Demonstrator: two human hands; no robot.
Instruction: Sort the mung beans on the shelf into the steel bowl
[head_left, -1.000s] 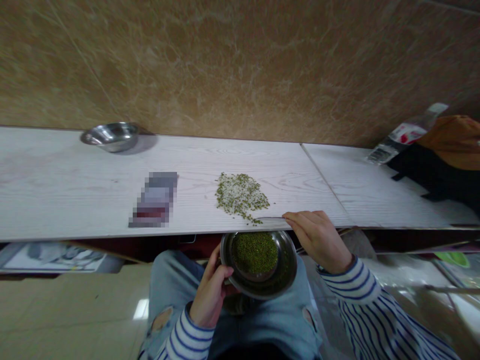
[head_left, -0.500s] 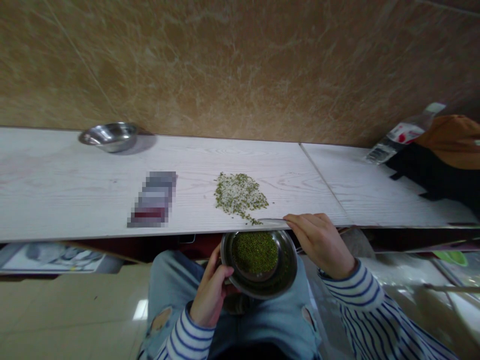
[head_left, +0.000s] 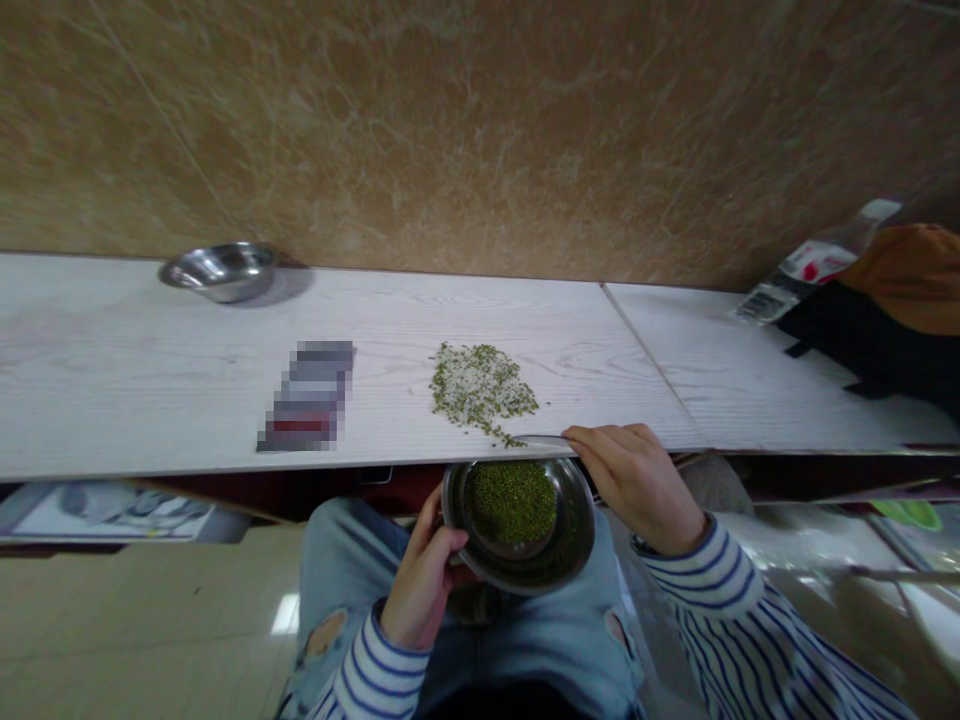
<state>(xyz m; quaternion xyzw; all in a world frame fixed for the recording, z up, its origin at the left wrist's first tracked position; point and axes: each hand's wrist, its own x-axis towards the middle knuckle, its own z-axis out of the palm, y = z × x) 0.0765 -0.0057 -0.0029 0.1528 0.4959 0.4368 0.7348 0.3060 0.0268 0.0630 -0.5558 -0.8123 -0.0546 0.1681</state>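
Observation:
My left hand [head_left: 431,575] is closed on the rim and side of a steel bowl [head_left: 577,545], thumb on top. Green mung beans [head_left: 514,500] lie inside the bowl, which sits just under the counter's front edge, above my lap. In my right hand [head_left: 637,480] is a thin, flat, blade-like tool [head_left: 541,440], pinched in the fingers; its handle end is hidden. The tool's tip lies on the counter at a few loose beans. Just beyond it spreads a flat pile of mung beans mixed with white, rice-like grains [head_left: 480,385].
The white wood-grain counter [head_left: 390,310] runs along a brown marbled wall [head_left: 480,130]. A second steel bowl [head_left: 225,275] stands at the back left. Nearer lies a pixelated flat object [head_left: 307,395]. At the right are a plastic bottle [head_left: 817,262] and a brown and black bag-like item [head_left: 900,320].
The view shifts very slightly. The tool's flat face shows more than a second ago, so it seems slightly turned. Both hands, the bowl and the pile stay nearly in place.

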